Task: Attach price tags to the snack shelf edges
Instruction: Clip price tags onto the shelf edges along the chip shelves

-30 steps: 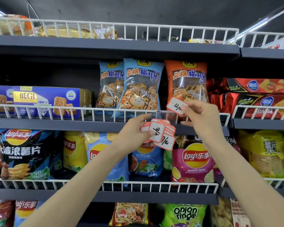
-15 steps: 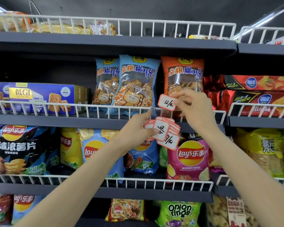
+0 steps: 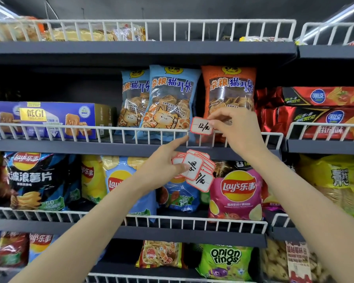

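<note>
Nearest the camera, two bare forearms reach up toward the shelving. The left hand [image 3: 164,166] pinches a fanned stack of price tags [image 3: 196,172] between thumb and curled fingers, level with the front edge of the middle shelf [image 3: 70,147], while its forefinger points up and reaches the foot of a clear tag holder [image 3: 198,140] hanging on the wire rail [image 3: 49,131]. Whether the fingertip touches the holder cannot be told.

Just above it, the right hand [image 3: 233,129] pinches a single tag [image 3: 201,128] marked 12 by its right end, holding it against the rail's top wire, over the holder's mouth. The two hands are near each other but apart.

Behind the rail stand the blue bags [image 3: 168,103] and the orange bag [image 3: 229,88]; the tag sits between them, closer to the orange one.

The tag looks poised to drop into the holder, so this step seems close to done, though many tags remain in the stack. The risks from here: the thin card could buckle or catch on a wire if pushed in crooked, and the loosely fanned stack could slip from the left hand while that forefinger is busy steadying the holder. Set this near the gap between bags, the tag might also be read for the wrong product.
</note>
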### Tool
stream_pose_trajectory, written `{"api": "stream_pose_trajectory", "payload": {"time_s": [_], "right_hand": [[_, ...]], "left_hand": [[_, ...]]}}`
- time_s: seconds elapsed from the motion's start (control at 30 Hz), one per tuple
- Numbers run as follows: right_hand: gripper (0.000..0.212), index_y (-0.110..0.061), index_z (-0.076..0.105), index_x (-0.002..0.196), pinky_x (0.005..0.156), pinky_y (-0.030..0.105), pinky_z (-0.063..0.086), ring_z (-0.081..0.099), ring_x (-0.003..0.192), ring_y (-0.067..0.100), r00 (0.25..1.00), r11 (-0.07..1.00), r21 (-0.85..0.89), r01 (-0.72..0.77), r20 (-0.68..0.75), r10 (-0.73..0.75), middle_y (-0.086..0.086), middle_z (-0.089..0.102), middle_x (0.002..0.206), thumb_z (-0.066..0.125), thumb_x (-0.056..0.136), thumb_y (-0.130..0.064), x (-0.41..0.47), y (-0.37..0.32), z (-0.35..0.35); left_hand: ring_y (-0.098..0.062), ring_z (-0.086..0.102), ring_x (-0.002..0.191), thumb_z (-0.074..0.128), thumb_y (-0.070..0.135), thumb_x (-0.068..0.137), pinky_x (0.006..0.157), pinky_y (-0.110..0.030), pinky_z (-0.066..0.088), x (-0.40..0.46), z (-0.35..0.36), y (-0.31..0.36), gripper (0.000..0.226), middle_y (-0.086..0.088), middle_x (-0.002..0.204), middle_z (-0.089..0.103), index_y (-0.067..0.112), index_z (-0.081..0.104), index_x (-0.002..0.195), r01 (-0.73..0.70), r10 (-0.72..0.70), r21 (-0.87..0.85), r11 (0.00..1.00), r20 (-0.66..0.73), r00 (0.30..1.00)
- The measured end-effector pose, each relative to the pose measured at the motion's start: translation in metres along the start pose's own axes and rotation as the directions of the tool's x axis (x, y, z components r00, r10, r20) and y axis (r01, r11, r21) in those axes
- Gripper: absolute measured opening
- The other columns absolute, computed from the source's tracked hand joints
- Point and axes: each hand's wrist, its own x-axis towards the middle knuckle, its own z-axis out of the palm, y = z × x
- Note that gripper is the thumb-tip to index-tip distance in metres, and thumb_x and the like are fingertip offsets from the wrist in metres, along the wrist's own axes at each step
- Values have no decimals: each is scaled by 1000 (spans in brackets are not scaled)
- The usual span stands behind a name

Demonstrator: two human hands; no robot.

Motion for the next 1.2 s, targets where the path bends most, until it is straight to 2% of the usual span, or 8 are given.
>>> {"api": "stream_pose_trajectory", "payload": {"time_s": [0.07,0.2,0.3,0.5,0.7,0.87,1.0,1.2], "right_hand": [[10,-18,72,87,66,19,45,57,81,5,1000,998,-53,25,-7,-25,-7,68,89,62,86,-16,2,0,1],[9,-21,72,87,75,35,52,61,85,10,996,989,-125,84,-8,-86,-6,71,90,64,85,-19,4,-1,2],[10,-22,72,89,76,38,52,61,85,12,993,973,-199,114,58,-104,-5,71,90,63,85,-20,5,-1,3],[10,-23,64,92,60,28,42,56,88,15,982,879,-437,190,61,-181,-3,67,91,55,91,-26,-7,-4,4],[16,-18,65,94,59,24,35,50,94,14,981,861,-474,182,22,-195,-2,61,94,51,93,-24,-18,-3,12],[7,-12,70,85,50,27,42,55,87,19,970,859,-473,197,-35,-242,2,61,87,64,85,-16,-25,-1,13],[5,-9,68,84,45,31,47,57,81,22,971,827,-523,206,5,-239,3,61,80,70,80,-10,-30,0,15],[9,-17,65,90,61,28,44,50,91,14,991,900,-416,131,50,-122,-3,54,88,58,89,-23,-23,-4,9]], "left_hand": [[-19,61,109,57,7,90,96,-43,48,0,-2,0,65,-4,114,66,34,30,142,-5,5,10,1000,2,1000],[-27,52,122,56,6,90,98,-40,47,0,-5,-2,65,-7,122,62,35,31,142,-12,11,18,1000,17,1000],[-13,63,99,55,4,91,73,-17,50,0,-5,-1,65,2,95,67,32,30,143,-17,17,9,1000,39,999],[-4,65,85,54,1,90,67,-13,51,3,-6,1,64,7,91,67,29,31,143,-47,47,-15,999,39,998],[0,64,81,55,2,90,64,-9,48,3,-9,2,64,9,89,66,30,31,142,-51,51,2,999,56,997],[-3,63,84,56,4,90,73,-18,51,6,-8,1,64,7,94,67,31,31,142,-63,62,25,998,43,997],[-7,66,83,56,3,89,80,-29,53,7,-8,0,65,2,92,69,33,32,142,-68,67,32,997,37,997],[-12,67,94,56,2,89,88,-36,54,7,-7,2,61,0,101,71,28,36,141,-78,78,30,997,-6,997]]}}
